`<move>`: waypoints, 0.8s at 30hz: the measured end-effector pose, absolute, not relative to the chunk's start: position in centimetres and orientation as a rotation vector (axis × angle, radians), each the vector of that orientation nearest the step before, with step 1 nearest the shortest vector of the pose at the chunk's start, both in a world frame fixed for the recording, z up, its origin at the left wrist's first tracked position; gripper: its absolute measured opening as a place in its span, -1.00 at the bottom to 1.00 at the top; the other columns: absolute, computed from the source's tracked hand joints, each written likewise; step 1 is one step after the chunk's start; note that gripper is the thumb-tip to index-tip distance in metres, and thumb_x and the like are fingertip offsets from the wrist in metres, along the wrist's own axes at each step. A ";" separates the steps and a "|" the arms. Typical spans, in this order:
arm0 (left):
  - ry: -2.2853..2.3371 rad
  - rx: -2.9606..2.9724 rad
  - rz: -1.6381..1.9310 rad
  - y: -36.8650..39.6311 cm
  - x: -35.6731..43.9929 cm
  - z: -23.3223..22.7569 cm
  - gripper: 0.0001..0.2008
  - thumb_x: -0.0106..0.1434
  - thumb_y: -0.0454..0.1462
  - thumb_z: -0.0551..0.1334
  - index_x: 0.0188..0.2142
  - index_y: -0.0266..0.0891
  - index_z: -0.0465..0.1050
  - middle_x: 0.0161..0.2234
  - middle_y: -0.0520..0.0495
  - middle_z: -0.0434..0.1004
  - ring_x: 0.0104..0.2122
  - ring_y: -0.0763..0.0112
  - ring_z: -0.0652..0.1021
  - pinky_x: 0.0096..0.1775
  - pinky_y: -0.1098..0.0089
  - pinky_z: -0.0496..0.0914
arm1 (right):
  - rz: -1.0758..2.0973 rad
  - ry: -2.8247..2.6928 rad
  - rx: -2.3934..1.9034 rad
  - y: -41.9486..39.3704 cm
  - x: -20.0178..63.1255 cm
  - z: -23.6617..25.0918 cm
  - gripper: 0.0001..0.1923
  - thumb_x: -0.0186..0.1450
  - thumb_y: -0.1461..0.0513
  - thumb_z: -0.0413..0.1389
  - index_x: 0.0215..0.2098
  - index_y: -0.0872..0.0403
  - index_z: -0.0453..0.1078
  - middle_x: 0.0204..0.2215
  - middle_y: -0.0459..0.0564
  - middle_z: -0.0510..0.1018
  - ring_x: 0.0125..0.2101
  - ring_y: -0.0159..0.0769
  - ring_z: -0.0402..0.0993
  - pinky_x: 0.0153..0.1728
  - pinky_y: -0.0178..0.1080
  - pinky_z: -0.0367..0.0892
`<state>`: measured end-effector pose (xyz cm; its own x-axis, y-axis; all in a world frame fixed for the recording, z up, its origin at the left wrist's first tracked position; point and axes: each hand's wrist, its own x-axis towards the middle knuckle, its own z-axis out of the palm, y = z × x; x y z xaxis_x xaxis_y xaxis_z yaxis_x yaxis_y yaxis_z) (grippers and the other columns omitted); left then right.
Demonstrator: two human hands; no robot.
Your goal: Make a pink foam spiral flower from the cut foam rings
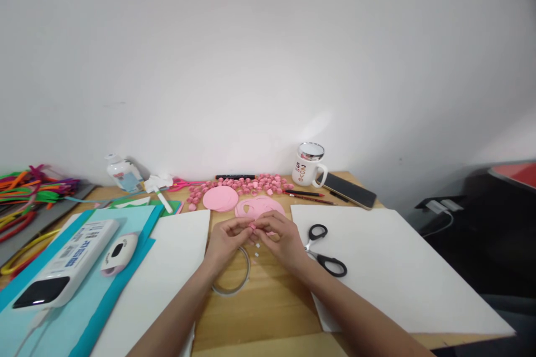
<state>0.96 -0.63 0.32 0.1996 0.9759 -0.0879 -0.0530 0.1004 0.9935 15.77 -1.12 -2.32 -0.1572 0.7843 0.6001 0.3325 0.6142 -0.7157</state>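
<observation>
Head view: both hands met over bare wood at centre of the surface (268,312). Left hand (226,240) and right hand (281,239) brought together, fingers pressed fingertip to fingertip, pinching a small pink paper piece (252,226) between them. Piece held just above the surface, in front of the pink cut-out sheet (257,207) and the pink paper circle (220,198). Probably very light, soft and easily crushed; best taken by its edges with fingertips only, gently. Tiny white scraps (256,250) lay directly below the hands. Tape ring (234,281) lay flat under the left wrist. Scissors (324,248) rested closed just beside the right hand, on the edge of a white sheet (397,273). Another white sheet (167,273) lay left, touching teal paper (125,281) that carried a white power bank (67,268). Scattered along the back: many little pink rolled pieces (247,184), a mug (309,165), a phone (350,189), pencils (307,196), a glue bottle (122,173). Far left, coloured pipe cleaners (29,189) in a heap.
</observation>
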 end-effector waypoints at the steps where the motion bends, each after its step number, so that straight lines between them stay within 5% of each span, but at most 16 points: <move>1: 1.071 1.197 1.029 -0.6 0.9 0.3 -0.76 -0.11 -0.22 0.34 -0.41 -0.31 0.53 -0.56 -0.06 0.56 -0.57 0.40 0.50 -0.43 0.43 0.40 | 0.519 -1.751 -0.911 -1.1 15.8 -2.3 -0.84 0.15 0.36 0.04 -0.33 0.04 0.40 -0.41 0.00 0.42 -0.38 -0.35 0.38 -0.45 -0.34 0.35; 19: 1.144 1.123 0.954 -0.9 0.8 0.0 -0.74 -0.14 -0.19 0.37 -0.49 -0.37 0.51 -0.53 -0.13 0.56 -0.54 0.36 0.53 -0.45 0.42 0.43 | 0.321 -1.974 -0.926 -0.9 16.1 -3.5 -0.87 0.19 0.33 0.02 -0.32 0.05 0.38 -0.35 0.02 0.41 -0.40 -0.36 0.39 -0.40 -0.33 0.33; 24: 1.057 1.179 0.894 -0.6 0.8 -0.4 -0.68 -0.05 -0.13 0.31 -0.38 -0.36 0.51 -0.51 -0.15 0.57 -0.54 0.36 0.53 -0.47 0.39 0.43 | 0.300 -2.007 -0.987 -0.7 16.4 -3.4 -0.90 0.23 0.29 0.00 -0.35 0.07 0.36 -0.38 0.02 0.43 -0.40 -0.35 0.39 -0.43 -0.33 0.32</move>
